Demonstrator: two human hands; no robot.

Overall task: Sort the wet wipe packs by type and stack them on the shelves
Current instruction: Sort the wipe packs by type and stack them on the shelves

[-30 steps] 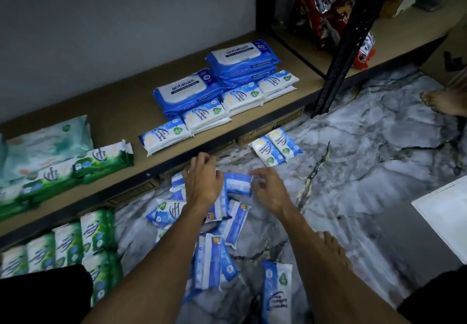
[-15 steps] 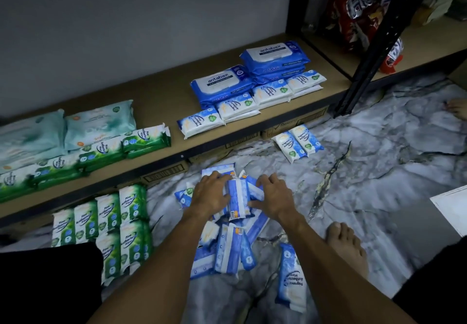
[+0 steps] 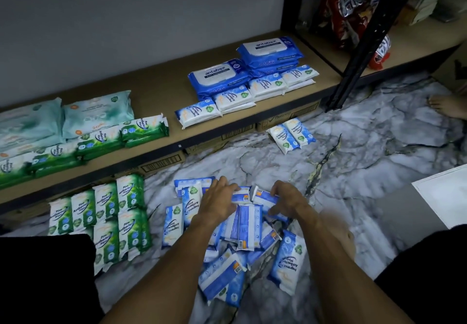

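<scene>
Marbled floor (image 3: 379,147), L hand (image 3: 217,203), R hand (image 3: 286,198) on glossy blue packs (image 3: 246,226)

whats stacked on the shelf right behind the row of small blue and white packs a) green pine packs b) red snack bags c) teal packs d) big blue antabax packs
d: the big blue antabax packs sit in stacks on the shelf, directly behind the small blue and white packs.
</scene>
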